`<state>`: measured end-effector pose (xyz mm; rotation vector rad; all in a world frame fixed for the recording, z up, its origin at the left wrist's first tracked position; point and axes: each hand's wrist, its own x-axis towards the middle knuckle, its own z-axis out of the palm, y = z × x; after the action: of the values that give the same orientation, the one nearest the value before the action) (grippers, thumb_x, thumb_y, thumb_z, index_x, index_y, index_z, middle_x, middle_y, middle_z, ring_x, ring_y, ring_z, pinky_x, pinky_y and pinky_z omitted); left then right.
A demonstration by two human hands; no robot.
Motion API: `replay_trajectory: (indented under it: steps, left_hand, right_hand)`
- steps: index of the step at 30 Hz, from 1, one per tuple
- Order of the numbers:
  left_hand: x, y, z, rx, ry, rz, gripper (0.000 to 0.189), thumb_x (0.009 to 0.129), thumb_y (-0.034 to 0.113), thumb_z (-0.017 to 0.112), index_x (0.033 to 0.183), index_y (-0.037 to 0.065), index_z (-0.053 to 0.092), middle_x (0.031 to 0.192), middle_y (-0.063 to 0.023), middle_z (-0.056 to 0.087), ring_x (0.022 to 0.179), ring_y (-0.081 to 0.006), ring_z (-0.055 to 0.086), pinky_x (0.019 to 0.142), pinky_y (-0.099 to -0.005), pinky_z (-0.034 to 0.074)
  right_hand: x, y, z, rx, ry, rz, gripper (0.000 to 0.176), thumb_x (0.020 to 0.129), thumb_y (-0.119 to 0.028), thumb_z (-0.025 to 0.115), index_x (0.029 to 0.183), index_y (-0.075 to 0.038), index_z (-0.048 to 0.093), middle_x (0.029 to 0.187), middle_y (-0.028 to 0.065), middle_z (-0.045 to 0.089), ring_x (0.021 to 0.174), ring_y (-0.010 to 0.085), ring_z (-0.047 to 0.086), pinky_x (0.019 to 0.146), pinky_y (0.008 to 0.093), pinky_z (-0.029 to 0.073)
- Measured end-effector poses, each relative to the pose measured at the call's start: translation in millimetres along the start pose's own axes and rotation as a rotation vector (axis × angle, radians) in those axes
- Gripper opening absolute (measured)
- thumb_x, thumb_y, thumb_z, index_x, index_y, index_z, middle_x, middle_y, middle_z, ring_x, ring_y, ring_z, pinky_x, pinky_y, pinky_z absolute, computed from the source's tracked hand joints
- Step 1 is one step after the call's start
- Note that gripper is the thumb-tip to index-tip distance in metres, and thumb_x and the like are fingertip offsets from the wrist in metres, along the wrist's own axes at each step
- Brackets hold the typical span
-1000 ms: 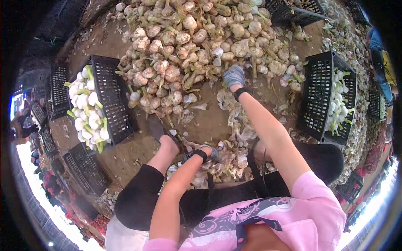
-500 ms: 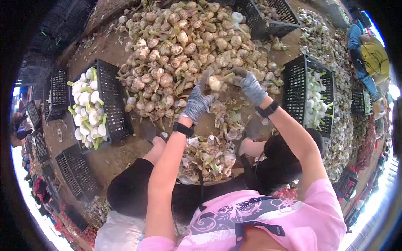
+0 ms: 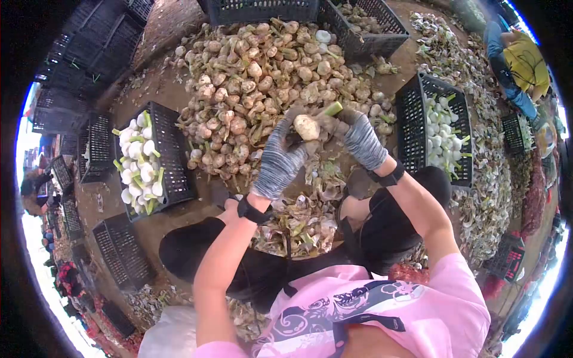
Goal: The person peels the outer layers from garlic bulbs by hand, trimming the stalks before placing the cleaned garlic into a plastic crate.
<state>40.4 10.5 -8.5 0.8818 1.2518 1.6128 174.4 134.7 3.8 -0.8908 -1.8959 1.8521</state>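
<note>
A garlic bulb (image 3: 307, 127) with a short green stalk sits in my left hand (image 3: 278, 160), which wears a grey striped glove with dirt-darkened fingers. The bulb looks pale with brownish patches, and its stalk points up to the right. My right hand (image 3: 363, 138), gloved the same way, has its fingers closed at the stalk end, where loose brownish skin seems to hang; the fingertips are partly blurred. Just beyond both hands lies a large heap of unpeeled garlic (image 3: 256, 83). Stripped garlic skins (image 3: 298, 224) lie between my legs.
Black crates of clean white garlic stand at left (image 3: 170, 155) and right (image 3: 412, 128). Another black crate (image 3: 373, 42) is behind the heap, and a dark crate (image 3: 122, 250) lies at lower left. A person in a yellow top (image 3: 525, 65) works at far right beside scattered skins (image 3: 486, 179).
The bulb has turned in my hands; its stalk now points more upward and its pale side shows more. Both hands are slightly lower, and the whole view has shifted slightly.
</note>
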Motion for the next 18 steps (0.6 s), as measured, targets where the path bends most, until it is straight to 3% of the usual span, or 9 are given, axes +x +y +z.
replay_trajectory:
  steps: [5,8,9,11,13,14,16,17,18]
  left_hand:
    - [-4.4,21.2,-10.8,-0.152,-0.009,-0.224,0.049,0.081,0.028,0.060,0.122,0.006,0.043,0.110,-0.0076,0.053,0.098,-0.0158,0.052,0.083,-0.0278,0.045]
    - [4.9,2.3,-23.0,-0.564,0.083,-0.431,0.041,0.090,0.039,0.041,0.112,0.006,0.051,0.100,-0.0028,0.058,0.087,-0.0099,0.056,0.076,-0.0257,0.047]
    - [10.4,0.5,-28.0,-0.566,0.089,-0.432,0.041,0.090,0.039,0.041,0.112,0.006,0.051,0.100,-0.0028,0.058,0.087,-0.0099,0.056,0.076,-0.0257,0.047]
    - [18.7,-3.6,-37.9,-0.214,0.207,-0.832,0.041,0.092,0.040,0.037,0.111,0.006,0.052,0.100,-0.0021,0.058,0.085,-0.0111,0.056,0.076,-0.0256,0.047]
    - [18.2,-7.8,-36.6,-0.281,0.230,-0.788,0.041,0.093,0.039,0.034,0.109,0.008,0.054,0.098,-0.0019,0.059,0.082,-0.0095,0.056,0.074,-0.0237,0.047]
    - [18.2,-8.4,-38.1,-0.296,0.248,-0.714,0.040,0.093,0.038,0.035,0.108,0.007,0.055,0.097,-0.0017,0.059,0.082,-0.0088,0.055,0.074,-0.0226,0.046]
    - [17.6,-0.8,-36.8,0.027,0.271,-0.434,0.029,0.091,0.025,0.046,0.109,0.004,0.055,0.099,-0.0018,0.058,0.086,-0.0079,0.051,0.073,-0.0228,0.045]
    - [12.1,2.4,-32.1,0.026,0.270,-0.436,0.029,0.091,0.025,0.046,0.109,0.004,0.055,0.099,-0.0018,0.058,0.086,-0.0079,0.051,0.073,-0.0228,0.045]
    - [5.5,26.6,-15.3,0.141,0.215,-0.143,0.029,0.086,0.022,0.054,0.107,0.002,0.055,0.098,-0.0029,0.058,0.084,-0.0090,0.051,0.072,-0.0238,0.045]
  right_hand:
    - [2.6,7.3,0.0,-0.053,-0.058,-0.172,0.027,0.079,-0.015,0.060,0.100,0.002,0.058,0.088,0.0058,0.063,0.080,0.0102,0.055,0.074,0.0260,0.045]
    - [-1.5,8.7,6.3,0.007,-0.149,-0.204,0.029,0.079,-0.012,0.059,0.104,0.003,0.055,0.092,0.0071,0.063,0.083,0.0106,0.055,0.077,0.0264,0.045]
    - [-5.1,7.6,9.1,0.041,-0.216,-0.198,0.031,0.080,-0.011,0.059,0.107,0.003,0.054,0.094,0.0077,0.063,0.083,0.0106,0.055,0.077,0.0262,0.045]
    - [-9.7,5.3,14.5,-0.003,-0.237,-0.164,0.032,0.080,-0.011,0.059,0.108,0.002,0.053,0.095,0.0059,0.062,0.084,0.0095,0.054,0.077,0.0257,0.045]
    - [-15.2,-5.0,17.9,0.224,-0.327,0.051,0.030,0.079,-0.011,0.059,0.106,0.001,0.055,0.093,0.0030,0.061,0.082,0.0086,0.054,0.074,0.0248,0.045]
    - [-13.7,0.1,17.6,0.167,-0.297,0.067,0.030,0.079,-0.013,0.060,0.105,0.001,0.055,0.090,0.0005,0.060,0.080,0.0079,0.054,0.072,0.0241,0.045]
    - [-12.0,-0.6,19.4,0.242,-0.249,0.090,0.030,0.079,-0.014,0.059,0.105,0.000,0.056,0.089,0.0000,0.060,0.079,0.0081,0.054,0.072,0.0239,0.045]
    - [-11.6,-1.7,19.1,0.316,-0.196,0.110,0.029,0.080,-0.014,0.058,0.105,0.000,0.056,0.088,-0.0005,0.060,0.079,0.0084,0.053,0.072,0.0237,0.044]
    - [-10.4,-3.1,17.9,0.217,-0.173,0.096,0.029,0.080,-0.016,0.058,0.104,0.000,0.056,0.089,0.0000,0.059,0.079,0.0082,0.053,0.074,0.0235,0.044]
